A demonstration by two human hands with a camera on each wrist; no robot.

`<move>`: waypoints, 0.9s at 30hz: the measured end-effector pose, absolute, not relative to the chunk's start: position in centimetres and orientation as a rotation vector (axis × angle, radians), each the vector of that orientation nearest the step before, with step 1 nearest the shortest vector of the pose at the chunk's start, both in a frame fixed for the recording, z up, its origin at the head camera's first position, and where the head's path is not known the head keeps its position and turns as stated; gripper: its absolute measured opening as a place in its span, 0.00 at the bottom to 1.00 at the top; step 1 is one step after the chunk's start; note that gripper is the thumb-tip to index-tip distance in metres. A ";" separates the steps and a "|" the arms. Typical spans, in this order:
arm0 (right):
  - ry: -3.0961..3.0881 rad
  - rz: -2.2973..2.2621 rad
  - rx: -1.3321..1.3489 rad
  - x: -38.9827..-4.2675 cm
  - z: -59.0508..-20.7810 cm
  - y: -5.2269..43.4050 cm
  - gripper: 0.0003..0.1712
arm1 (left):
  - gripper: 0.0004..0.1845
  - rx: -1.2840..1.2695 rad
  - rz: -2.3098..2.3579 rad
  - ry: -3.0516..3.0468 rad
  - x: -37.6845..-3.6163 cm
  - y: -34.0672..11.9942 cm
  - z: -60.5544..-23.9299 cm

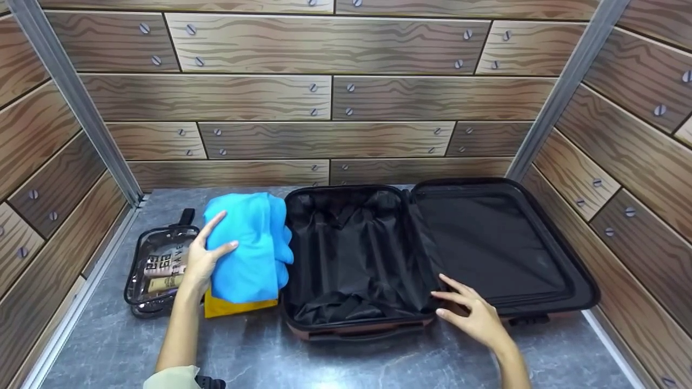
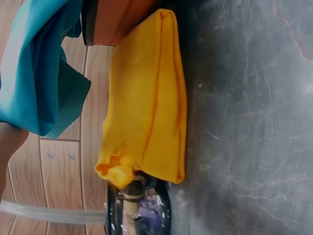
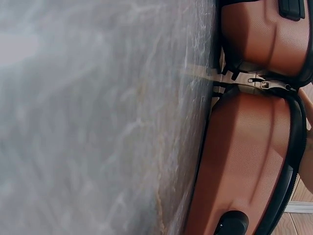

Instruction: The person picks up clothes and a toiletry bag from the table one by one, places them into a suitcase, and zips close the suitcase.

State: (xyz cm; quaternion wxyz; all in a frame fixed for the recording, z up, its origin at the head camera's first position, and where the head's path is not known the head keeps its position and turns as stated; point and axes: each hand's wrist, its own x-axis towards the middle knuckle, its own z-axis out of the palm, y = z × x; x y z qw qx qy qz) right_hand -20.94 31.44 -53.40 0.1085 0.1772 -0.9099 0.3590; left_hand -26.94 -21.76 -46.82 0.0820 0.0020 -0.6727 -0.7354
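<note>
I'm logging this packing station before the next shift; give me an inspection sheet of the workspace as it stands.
Surface: grey marbled tabletop, bare at the front.
Job's things: open brown hard-shell suitcase with black lining, both halves lying flat and empty; folded blue cloth stacked on a folded yellow cloth, just left of the suitcase.
Clutter: clear plastic toiletry pouch with tubes inside, far left.
Grips: left hand rests flat on the blue cloth; right hand touches the suitcase's front edge by the hinge, fingers straight.
Cables: nothing seen.
Surroundings: wood-plank-print walls on three sides, with metal corner posts.
</note>
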 end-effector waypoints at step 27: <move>-2.653 1.009 0.549 -20.9 -53.4 31.4 0.20 | 0.37 -0.063 -2.255 -1.914 -27.5 -18.8 -45.0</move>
